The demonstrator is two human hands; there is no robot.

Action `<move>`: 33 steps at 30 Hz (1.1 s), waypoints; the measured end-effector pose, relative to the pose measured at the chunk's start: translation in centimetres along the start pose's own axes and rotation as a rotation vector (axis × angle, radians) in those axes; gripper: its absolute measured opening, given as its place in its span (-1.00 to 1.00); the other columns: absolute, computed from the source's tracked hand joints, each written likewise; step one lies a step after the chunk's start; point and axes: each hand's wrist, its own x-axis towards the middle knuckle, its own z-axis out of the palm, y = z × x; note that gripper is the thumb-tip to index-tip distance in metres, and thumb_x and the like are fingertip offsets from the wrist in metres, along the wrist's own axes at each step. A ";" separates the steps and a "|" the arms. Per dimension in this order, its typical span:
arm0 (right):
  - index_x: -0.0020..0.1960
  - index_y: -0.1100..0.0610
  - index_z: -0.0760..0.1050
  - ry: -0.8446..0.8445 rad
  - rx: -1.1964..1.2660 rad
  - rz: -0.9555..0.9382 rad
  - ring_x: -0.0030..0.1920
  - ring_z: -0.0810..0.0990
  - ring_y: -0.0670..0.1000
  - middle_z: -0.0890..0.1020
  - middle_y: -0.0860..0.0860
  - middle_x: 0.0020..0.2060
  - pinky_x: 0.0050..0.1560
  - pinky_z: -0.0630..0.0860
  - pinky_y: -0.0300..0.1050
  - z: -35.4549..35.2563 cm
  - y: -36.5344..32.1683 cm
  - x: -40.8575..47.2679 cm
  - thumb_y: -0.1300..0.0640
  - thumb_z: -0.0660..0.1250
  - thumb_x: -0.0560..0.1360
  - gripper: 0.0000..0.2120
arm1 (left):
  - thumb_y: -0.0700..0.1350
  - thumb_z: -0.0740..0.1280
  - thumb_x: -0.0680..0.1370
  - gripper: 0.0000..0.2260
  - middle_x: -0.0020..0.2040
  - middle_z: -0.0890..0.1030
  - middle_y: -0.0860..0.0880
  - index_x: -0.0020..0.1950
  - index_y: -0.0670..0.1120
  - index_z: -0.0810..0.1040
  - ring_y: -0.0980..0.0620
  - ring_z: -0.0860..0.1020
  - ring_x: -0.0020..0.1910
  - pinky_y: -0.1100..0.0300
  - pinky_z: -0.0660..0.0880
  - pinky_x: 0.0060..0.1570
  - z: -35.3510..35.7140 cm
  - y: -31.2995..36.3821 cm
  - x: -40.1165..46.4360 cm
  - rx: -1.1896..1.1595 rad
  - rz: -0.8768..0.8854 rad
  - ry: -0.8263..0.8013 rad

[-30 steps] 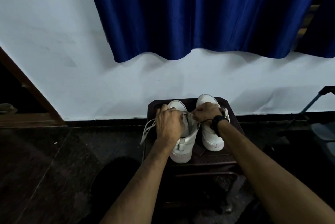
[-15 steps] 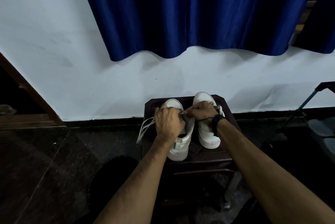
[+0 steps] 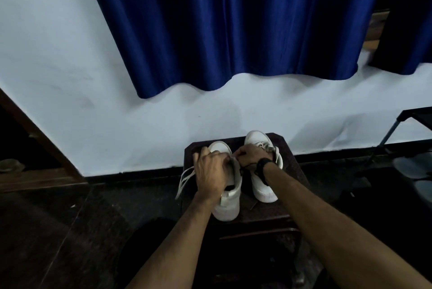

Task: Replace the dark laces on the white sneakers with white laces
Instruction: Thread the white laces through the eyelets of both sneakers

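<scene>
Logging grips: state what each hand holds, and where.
Both the left hand and right hand pinch at the left sneaker's lacing area, near its tongue; fingers hide exactly what is pinched.

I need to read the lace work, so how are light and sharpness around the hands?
Head view: dim; wall bright, floor and stool near black. Left hand and right hand slightly soft, hiding the eyelets. Wide-angle bends the curtain hem.

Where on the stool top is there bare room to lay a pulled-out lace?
Bare patches on the stool: the right edge beside the right sneaker, and the front strip before both heels. Crowded: left sneaker, under both hands, and the left edge where white laces hang.
</scene>
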 end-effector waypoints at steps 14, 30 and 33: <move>-0.08 0.03 0.36 0.530 0.848 -0.172 -0.21 0.63 -0.08 0.65 -0.04 -0.27 -0.15 0.45 -0.33 -1.5 -0.8 -4.8 0.23 0.12 0.60 -0.85 | -0.19 0.45 0.21 -0.75 -0.10 0.63 0.05 -0.15 0.00 0.63 -0.09 0.50 -0.05 0.01 0.41 -0.04 -0.8 0.1 -0.5 -0.050 -0.058 -0.021; 0.02 -0.09 0.58 0.334 -0.671 -0.344 0.06 0.59 0.07 0.66 -0.04 0.00 0.10 0.41 -0.07 -7.6 1.0 -8.5 -0.03 0.24 0.52 -0.83 | -0.22 0.39 0.27 -0.81 -0.18 0.62 0.02 -0.17 -0.01 0.63 -0.10 0.49 -0.08 0.03 0.37 -0.07 -0.6 0.0 -0.8 -0.048 -0.107 0.059; -0.19 -0.06 0.60 0.500 0.275 -0.445 0.07 0.57 -0.09 0.65 -0.15 -0.11 0.22 0.38 -0.04 -10.0 1.2 -8.8 0.13 0.25 0.48 -0.81 | -0.19 0.41 0.27 -0.85 -0.17 0.61 0.01 -0.20 -0.01 0.62 -0.10 0.49 -0.08 0.02 0.37 -0.06 -0.4 0.0 -0.8 -0.061 -0.110 0.062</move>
